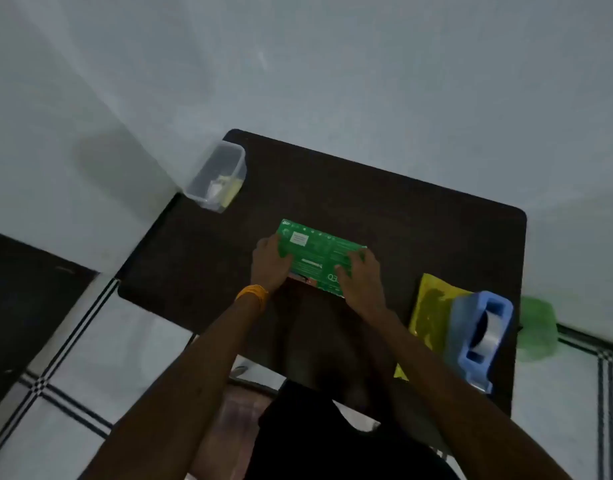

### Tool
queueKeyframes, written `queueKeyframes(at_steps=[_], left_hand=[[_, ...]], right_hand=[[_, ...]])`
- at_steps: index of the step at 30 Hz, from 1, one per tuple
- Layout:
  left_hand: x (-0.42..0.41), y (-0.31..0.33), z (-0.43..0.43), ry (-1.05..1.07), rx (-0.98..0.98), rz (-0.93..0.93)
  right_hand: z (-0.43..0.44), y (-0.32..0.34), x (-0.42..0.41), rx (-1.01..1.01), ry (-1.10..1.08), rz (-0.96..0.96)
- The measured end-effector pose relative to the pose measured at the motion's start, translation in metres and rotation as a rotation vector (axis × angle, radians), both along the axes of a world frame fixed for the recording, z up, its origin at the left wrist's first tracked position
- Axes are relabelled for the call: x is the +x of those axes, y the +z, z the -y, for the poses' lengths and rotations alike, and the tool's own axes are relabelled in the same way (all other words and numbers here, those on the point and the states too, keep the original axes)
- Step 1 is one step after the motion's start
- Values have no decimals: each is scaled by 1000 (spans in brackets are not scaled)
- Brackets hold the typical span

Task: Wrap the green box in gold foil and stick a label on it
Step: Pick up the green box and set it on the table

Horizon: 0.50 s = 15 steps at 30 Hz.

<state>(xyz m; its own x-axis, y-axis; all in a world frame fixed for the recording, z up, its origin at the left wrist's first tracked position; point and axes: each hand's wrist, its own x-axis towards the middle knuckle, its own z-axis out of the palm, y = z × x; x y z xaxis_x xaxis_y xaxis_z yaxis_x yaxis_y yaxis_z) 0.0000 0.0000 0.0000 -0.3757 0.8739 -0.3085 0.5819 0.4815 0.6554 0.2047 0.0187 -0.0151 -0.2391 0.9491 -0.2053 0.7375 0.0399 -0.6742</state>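
My left hand and right hand grip the two ends of the green box, fingers curled over it, mid-table. To the right lies gold foil, partly covered by a blue tape dispenser; a clear tub sits far left. The table is dark, over white tiled floor by a pale wall.

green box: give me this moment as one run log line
stage: green box unwrapped, on table | left hand: holds left end | right hand: holds right end | gold foil: lying right, partly under tape dispenser
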Motion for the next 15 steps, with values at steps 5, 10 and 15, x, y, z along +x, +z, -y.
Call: queueKeyframes(at_steps=[5, 10, 15], left_hand=[[-17, -13, -23, -123, -61, 61], [-22, -21, -48, -156, -21, 35], [-19, -20, -67, -165, -33, 38]], right_hand=[[-7, -2, -31, -44, -159, 68], [-26, -7, -39, -23, -237, 91], [-48, -14, -42, 0, -304, 79]])
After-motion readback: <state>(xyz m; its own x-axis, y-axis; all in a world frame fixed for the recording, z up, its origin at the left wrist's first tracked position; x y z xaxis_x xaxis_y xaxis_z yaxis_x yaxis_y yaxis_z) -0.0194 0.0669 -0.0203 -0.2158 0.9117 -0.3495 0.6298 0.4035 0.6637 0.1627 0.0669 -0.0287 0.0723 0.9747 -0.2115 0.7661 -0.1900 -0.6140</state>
